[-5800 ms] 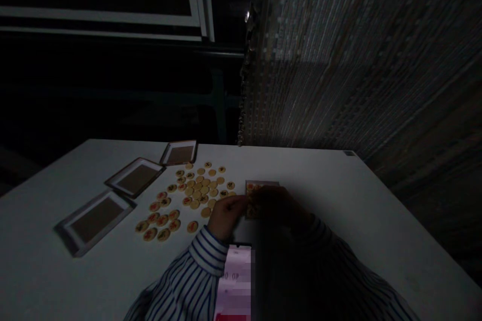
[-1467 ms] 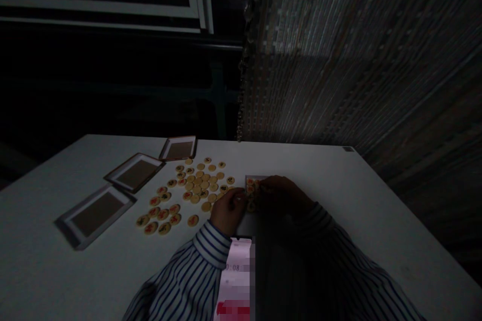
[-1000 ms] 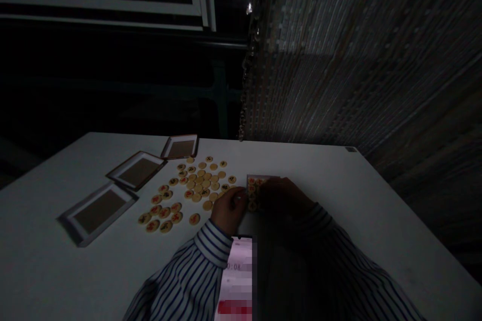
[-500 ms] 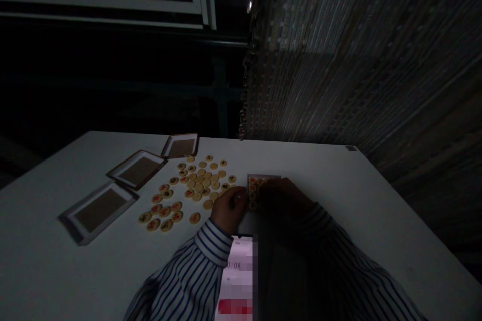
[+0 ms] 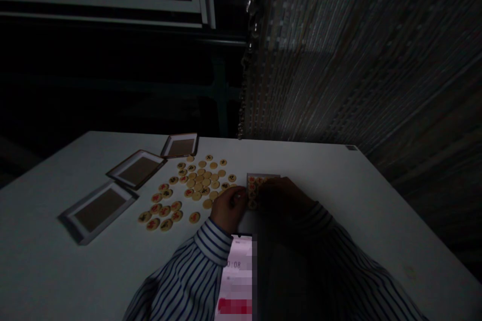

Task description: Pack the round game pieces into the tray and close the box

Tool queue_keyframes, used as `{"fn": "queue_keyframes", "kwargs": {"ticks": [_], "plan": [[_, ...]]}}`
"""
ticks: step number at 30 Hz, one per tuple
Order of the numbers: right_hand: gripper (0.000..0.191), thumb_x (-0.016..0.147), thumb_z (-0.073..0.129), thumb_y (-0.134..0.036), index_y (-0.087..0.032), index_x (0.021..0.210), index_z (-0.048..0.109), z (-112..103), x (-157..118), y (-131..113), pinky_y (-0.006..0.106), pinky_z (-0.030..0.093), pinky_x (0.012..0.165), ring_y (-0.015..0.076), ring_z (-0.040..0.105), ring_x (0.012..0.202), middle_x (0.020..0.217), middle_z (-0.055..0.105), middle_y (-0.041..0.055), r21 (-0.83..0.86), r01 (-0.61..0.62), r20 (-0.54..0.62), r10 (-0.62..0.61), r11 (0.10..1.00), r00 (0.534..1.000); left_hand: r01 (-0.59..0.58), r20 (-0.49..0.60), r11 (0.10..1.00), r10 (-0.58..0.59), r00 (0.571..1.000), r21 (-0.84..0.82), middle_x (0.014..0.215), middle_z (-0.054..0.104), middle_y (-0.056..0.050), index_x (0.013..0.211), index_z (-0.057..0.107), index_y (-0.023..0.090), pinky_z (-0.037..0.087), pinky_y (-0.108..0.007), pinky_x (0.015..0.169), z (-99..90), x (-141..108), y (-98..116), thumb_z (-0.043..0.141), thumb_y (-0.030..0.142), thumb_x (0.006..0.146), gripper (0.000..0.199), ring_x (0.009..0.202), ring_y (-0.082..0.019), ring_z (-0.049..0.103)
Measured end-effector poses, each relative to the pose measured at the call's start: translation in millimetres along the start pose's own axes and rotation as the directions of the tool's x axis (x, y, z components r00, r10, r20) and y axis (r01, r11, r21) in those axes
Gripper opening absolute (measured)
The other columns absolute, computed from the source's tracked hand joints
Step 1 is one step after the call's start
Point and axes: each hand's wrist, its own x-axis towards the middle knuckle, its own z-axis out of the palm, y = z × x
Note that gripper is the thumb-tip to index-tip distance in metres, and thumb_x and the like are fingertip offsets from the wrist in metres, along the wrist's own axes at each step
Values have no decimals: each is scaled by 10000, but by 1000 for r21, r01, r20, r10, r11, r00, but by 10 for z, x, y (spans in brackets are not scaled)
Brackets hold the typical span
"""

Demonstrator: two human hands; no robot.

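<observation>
A small box with round xiangqi pieces in rows lies on the white table. My left hand is at the box's left side, its fingers curled with thumb and forefinger close together; whether it holds anything is too dark to tell. Over the right part of the box lies my right hand, its fingers hidden in shadow. Loose pieces, some showing red or black characters and others blank, are spread left of my left hand.
Three shallow box parts stand at the left: a near one, a middle one and a far one. A lit phone lies between my forearms. Strands of a bead curtain hang behind the table.
</observation>
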Motion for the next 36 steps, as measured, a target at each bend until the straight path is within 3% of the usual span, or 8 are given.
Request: {"fn": "queue_keyframes", "kwargs": {"ticks": [6, 18, 30, 36], "plan": [[240, 802, 468, -347, -206, 853, 656, 34, 7, 17, 263, 409, 637, 193, 592, 796, 888, 660, 72, -6, 89, -26, -89, 996, 996, 7, 7, 1000, -7, 1000, -14, 802, 670, -48, 908, 633, 166, 483, -267, 648, 9, 5, -10, 497, 317, 754, 254, 711, -155, 611], [214, 783, 496, -334, -199, 809, 660, 38, -2, 34, 248, 392, 620, 183, 590, 784, 867, 666, 63, 38, 108, -54, -106, 993, 993, 8, 10, 1000, -8, 1000, 11, 797, 670, -42, 907, 634, 173, 483, -271, 657, 11, 3, -29, 487, 322, 760, 255, 714, -155, 611], [233, 802, 466, -337, -204, 809, 658, -3, -6, -1, 254, 392, 601, 193, 596, 776, 853, 670, 65, -22, 111, -29, -111, 994, 993, -1, 3, 1000, 1, 1000, -2, 826, 675, -52, 907, 639, 168, 483, -274, 673, 1, 0, -14, 492, 319, 757, 259, 741, -161, 615], [251, 800, 462, -341, -171, 805, 648, -87, -22, -17, 249, 377, 591, 178, 593, 733, 817, 661, 90, -14, 28, -9, -28, 1000, 1000, -15, -6, 1000, 15, 1000, 9, 780, 673, -37, 905, 638, 173, 481, -261, 631, 12, 4, -46, 487, 322, 759, 258, 691, -150, 611]]}}
